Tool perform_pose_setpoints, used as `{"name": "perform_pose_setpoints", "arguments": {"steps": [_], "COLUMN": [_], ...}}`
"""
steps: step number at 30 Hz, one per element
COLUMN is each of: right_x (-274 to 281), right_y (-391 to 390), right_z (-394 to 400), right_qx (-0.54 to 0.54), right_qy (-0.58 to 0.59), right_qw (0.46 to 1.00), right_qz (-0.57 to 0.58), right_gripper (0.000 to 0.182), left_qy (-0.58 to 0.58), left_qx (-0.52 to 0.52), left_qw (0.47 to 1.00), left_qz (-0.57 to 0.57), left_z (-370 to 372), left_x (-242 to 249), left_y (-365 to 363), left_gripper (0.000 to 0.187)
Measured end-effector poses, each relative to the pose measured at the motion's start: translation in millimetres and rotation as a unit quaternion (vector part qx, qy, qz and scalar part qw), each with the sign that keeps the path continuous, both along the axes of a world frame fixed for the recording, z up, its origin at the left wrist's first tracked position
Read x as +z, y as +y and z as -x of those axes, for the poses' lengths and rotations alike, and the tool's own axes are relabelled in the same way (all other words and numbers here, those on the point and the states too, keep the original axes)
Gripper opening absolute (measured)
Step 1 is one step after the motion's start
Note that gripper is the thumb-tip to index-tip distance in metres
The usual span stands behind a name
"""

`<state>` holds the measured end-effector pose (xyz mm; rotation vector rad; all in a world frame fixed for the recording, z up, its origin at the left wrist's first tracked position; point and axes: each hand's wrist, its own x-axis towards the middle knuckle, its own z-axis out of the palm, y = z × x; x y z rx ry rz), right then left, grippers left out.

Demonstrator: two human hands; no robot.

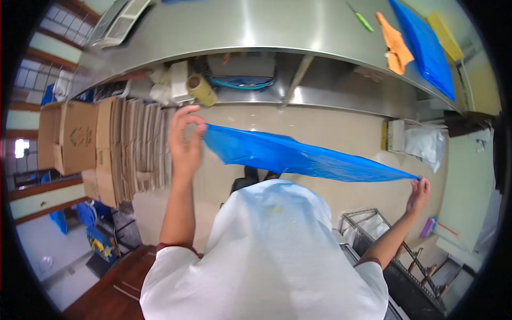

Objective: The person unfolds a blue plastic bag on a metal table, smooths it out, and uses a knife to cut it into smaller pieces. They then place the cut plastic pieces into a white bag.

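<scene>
A thin blue plastic sheet (298, 156), perhaps a bag, is stretched between my two hands in front of my body. My left hand (186, 138) pinches its left corner between thumb and finger, the other fingers curled above. Lower and far to the right, my right hand (419, 194) is closed on the opposite end. The sheet hangs in folds and slopes down toward the right. Above it runs the edge of a steel table (298, 32). It cannot be told whether the sheet has an opening.
On the table lie a green-handled knife (364, 21), an orange glove (394, 45) and a stack of blue plastic (426, 50). Flattened cardboard boxes (133, 144) stand at left. A yellowish roll (201, 89) sits under the table. A metal rack (394, 240) stands at lower right.
</scene>
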<state>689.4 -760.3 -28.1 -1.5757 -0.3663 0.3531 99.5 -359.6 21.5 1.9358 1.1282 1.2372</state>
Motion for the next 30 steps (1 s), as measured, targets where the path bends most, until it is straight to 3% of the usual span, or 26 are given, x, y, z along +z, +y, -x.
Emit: {"name": "perform_pose_setpoints", "arguments": {"steps": [4, 11, 13, 15, 18, 21, 26, 30], "right_x": [30, 106, 138, 172, 202, 218, 220, 279], "right_y": [70, 156, 163, 177, 219, 305, 471, 573], "right_z": [2, -17, -14, -7, -19, -38, -89, -134], "right_qx": [0.102, 0.128, 0.121, 0.123, 0.159, 0.179, 0.177, 0.19], "right_qy": [-0.025, -0.112, -0.125, -0.158, -0.181, -0.143, -0.118, -0.149], "right_qw": [0.994, 0.985, 0.981, 0.97, 0.965, 0.972, 0.977, 0.97], "right_qz": [0.031, -0.001, -0.084, -0.134, -0.104, -0.06, 0.023, 0.012], "right_gripper": [0.013, 0.012, 0.012, 0.012, 0.012, 0.015, 0.016, 0.018], "left_qy": [-0.181, -0.296, -0.317, -0.325, -0.325, -0.242, -0.229, -0.216], "left_qx": [-0.006, -0.015, -0.051, -0.01, -0.042, -0.01, -0.006, -0.023], "left_qw": [0.959, 0.948, 0.944, 0.945, 0.942, 0.969, 0.968, 0.975], "left_qz": [0.217, 0.114, 0.069, 0.04, 0.072, 0.05, 0.104, 0.045], "left_z": [0, 8, 22, 35, 50, 42, -22, -44], "left_x": [-27, 24, 47, 80, 109, 100, 77, 133], "left_y": [52, 125, 134, 136, 168, 247, 418, 539], "left_gripper": [0.011, 0.013, 0.015, 0.013, 0.011, 0.011, 0.017, 0.019]}}
